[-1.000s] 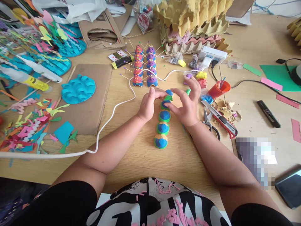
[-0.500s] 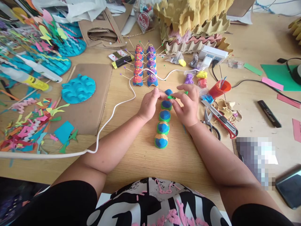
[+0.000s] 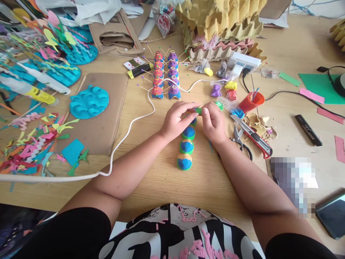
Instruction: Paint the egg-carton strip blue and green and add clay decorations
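Okay so both hands are up close together in the middle of the frame. The left hand (image 3: 178,120) has its thumb and index finger nearly together, pinching a small green piece (image 3: 198,110), and the right hand (image 3: 214,124) is curled right up against it, thumb on top; can't tell if that one's really gripping the piece or just touching. Below them a row of blue-and-green domes (image 3: 186,146) runs down the center of the table, and the hands hide its far end. A little green packet (image 3: 219,105) sits just behind the right hand. Center right you've got scissors (image 3: 238,136) by the right wrist, a red utility knife (image 3: 254,138) and an orange cup (image 3: 252,103). Annoyingly, a white cable (image 3: 81,177) snakes in from the left edge and over the edge of the left forearm. Red figures (image 3: 157,73) and purple figures (image 3: 173,73) line up top center, egg trays (image 3: 221,21) behind, paper scraps (image 3: 29,147) lower left.
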Demonstrator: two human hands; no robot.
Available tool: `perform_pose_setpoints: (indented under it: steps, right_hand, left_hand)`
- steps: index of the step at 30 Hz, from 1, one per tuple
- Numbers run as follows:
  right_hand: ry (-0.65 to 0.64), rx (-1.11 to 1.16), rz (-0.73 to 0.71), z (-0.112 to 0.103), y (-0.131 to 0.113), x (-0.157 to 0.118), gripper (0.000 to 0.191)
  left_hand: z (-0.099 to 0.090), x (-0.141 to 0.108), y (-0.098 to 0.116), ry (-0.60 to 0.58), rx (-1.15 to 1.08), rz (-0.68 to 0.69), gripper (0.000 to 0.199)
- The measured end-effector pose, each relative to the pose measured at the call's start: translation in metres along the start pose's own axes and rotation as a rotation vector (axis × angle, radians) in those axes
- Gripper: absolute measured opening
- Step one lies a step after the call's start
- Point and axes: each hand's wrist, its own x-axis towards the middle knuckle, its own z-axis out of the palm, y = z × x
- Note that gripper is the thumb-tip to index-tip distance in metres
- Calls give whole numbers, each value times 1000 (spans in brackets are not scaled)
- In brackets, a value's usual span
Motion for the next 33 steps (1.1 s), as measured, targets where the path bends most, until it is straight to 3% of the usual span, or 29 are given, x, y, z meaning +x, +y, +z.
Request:
perform_pose_setpoints:
  steps: [12, 18, 26, 33]
  right_hand:
    - [-59, 26, -8, 0, 0, 0, 48]
    - [-75, 65, -11, 0, -2, 2, 53]
    - [-147, 83, -22, -3, -8, 3, 63]
    - [-37, 89, 0, -1, -5, 0, 46]
  left_hand:
    - [3, 1, 0, 52, -21, -43, 37]
    - [3, 0, 3, 54, -12, 9, 35]
    - [1, 3, 10, 31, 5, 16, 48]
    - [5, 0, 2, 81, -32, -6, 39]
